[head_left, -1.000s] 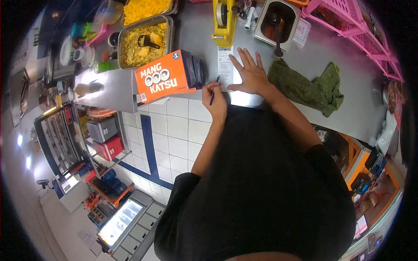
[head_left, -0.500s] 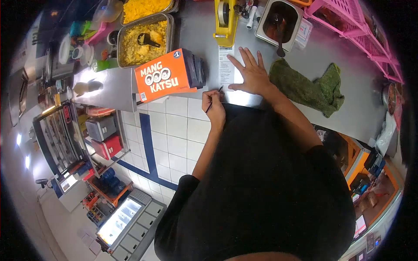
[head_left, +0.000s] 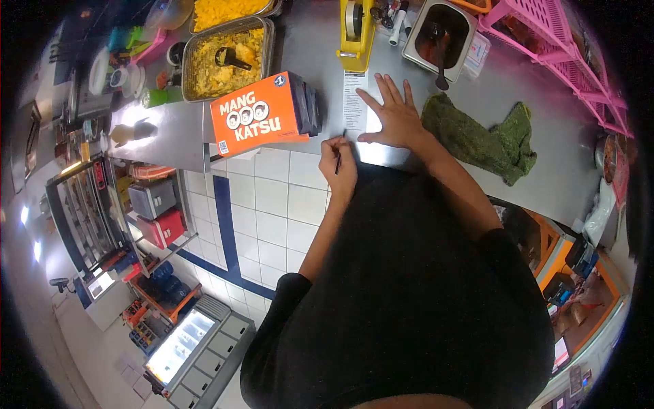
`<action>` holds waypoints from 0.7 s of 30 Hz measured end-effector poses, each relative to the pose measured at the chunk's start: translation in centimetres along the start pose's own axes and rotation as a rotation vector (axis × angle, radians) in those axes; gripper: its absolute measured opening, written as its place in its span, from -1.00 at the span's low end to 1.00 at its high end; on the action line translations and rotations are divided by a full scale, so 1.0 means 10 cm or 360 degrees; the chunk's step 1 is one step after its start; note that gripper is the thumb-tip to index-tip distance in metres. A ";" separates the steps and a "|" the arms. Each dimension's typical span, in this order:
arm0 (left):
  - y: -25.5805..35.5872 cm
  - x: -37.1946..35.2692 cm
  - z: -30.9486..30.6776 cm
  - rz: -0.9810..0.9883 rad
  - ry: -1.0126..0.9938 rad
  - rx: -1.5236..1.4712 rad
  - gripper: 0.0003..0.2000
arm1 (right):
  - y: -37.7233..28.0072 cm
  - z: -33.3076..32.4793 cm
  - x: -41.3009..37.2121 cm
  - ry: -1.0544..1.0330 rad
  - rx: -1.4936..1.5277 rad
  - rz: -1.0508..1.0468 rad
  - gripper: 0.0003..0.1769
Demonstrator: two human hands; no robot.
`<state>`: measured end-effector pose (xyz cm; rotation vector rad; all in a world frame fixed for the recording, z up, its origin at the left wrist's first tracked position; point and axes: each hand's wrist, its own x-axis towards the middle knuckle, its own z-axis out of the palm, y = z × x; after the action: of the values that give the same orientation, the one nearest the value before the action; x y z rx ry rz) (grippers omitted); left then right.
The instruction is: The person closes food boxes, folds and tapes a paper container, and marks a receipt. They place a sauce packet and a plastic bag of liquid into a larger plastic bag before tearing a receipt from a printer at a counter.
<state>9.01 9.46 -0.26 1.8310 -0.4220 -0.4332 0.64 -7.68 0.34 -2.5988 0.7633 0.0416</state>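
My left hand (head_left: 338,163) is closed around a dark, slim pen (head_left: 338,162). The pen's tip is by the lower left end of a long printed receipt (head_left: 355,105) lying on the metal counter. Flat on the counter, with fingers spread, my right hand (head_left: 397,121) rests along the right side of the paper. A yellow tape dispenser (head_left: 356,44) stands at the receipt's top end. To the left is an orange box (head_left: 252,116) marked "Mang Katsu". A green cloth (head_left: 477,140) lies crumpled to the right.
At the upper left are a tray of yellowish food (head_left: 193,75) with a black scoop and a second food tray (head_left: 228,12). A metal pan of sauce (head_left: 417,51) holds a ladle. Pink baskets (head_left: 531,24) line the upper right. Tiled floor (head_left: 269,198) shows below the counter's edge.
My left hand has shifted slightly, and the pen in it now stands more upright in the view. My right hand stays flat beside the receipt. The whole view has moved a little.
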 end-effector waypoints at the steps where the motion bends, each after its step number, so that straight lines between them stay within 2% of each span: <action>1: -0.03 0.01 -0.01 0.0031 -0.0078 0.0040 -0.89 | 0.00 0.00 0.00 0.0003 -0.0006 -0.0001 0.28; 5: -0.13 0.03 -0.08 0.0069 -0.0218 0.0172 -0.87 | 0.00 -0.01 0.00 -0.0023 -0.0013 -0.0016 0.25; 7: -0.03 0.03 -0.03 0.0109 0.0088 0.0081 -0.89 | -0.01 -0.01 0.00 -0.0027 0.0017 -0.0005 0.26; 9: 0.00 0.02 -0.03 0.0044 0.0081 0.0052 -0.89 | -0.01 -0.02 -0.01 -0.0045 0.0034 0.0002 0.25; 11: -0.01 0.06 -0.04 0.0375 -0.0100 0.0580 -0.87 | 0.00 -0.05 0.00 -0.0053 0.0044 0.0004 0.24; 12: 0.02 0.09 -0.09 0.0698 -0.0299 0.0874 -0.82 | 0.02 -0.02 0.01 0.0001 0.0088 -0.0009 0.19; 13: 0.04 0.14 -0.05 0.0711 -0.0285 0.0864 -0.82 | 0.03 0.01 0.04 0.0054 0.0130 -0.0025 0.14; 14: 0.06 0.19 0.00 0.0954 -0.0305 0.0922 -0.81 | 0.04 0.03 0.12 0.0065 0.0117 -0.0037 0.14; 15: 0.08 0.21 0.05 0.1196 -0.0322 0.0980 -0.81 | 0.05 0.05 0.23 0.0119 0.0406 0.0125 0.10; 16: 0.02 0.22 0.07 0.1062 -0.0459 0.1061 -0.78 | 0.04 0.04 0.32 0.0169 0.0697 0.0289 0.06; 17: -0.05 0.23 0.07 0.1068 -0.0444 0.1053 -0.78 | 0.00 0.05 0.45 0.0175 0.0685 0.0279 0.06; 19: -0.13 0.23 0.06 0.1182 -0.0461 0.1150 -0.76 | -0.27 -0.07 0.69 0.0997 0.1421 0.0543 0.07; 20: -0.15 0.22 0.06 0.1176 -0.0457 0.1166 -0.74 | -0.34 -0.25 0.75 0.0972 0.1313 0.0544 0.15; 21: -0.14 0.21 0.06 0.1184 -0.0449 0.1164 -0.74 | -0.37 -0.22 0.85 0.0980 0.1312 0.0535 0.15</action>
<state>10.62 8.34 -1.92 2.1118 -1.5490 0.0038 9.62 -10.14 2.59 -1.6657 1.1149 -0.8221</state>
